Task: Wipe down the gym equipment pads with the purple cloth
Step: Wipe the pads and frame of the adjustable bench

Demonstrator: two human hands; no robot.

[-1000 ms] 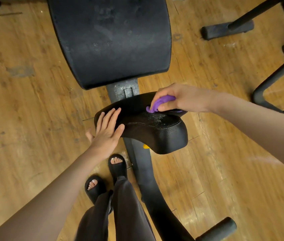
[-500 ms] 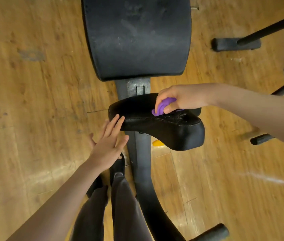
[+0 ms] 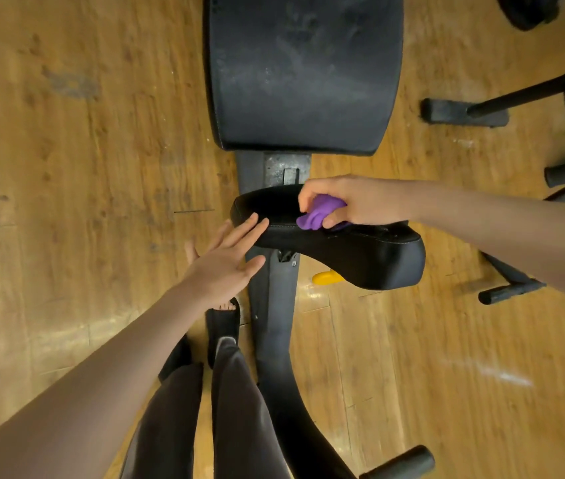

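Since a second ago, my left hand [image 3: 224, 262] has slid off the top of the small seat pad [image 3: 339, 248] to its near-left edge, while my right hand [image 3: 353, 202] has kept the purple cloth [image 3: 315, 216] near the top seam. Risk, as I judge it: the bunched cloth may skate over the dusty vinyl without lifting grime, or the tilted pad may swivel under my push, since my left hand only braces it lightly; the large back pad [image 3: 303, 70] looks smudged and unwiped. Left fingers [image 3: 239, 231] lie straight and spread, tips touching the pad's edge, holding nothing; right fingers curl tightly round the cloth, pressing it onto the pad.
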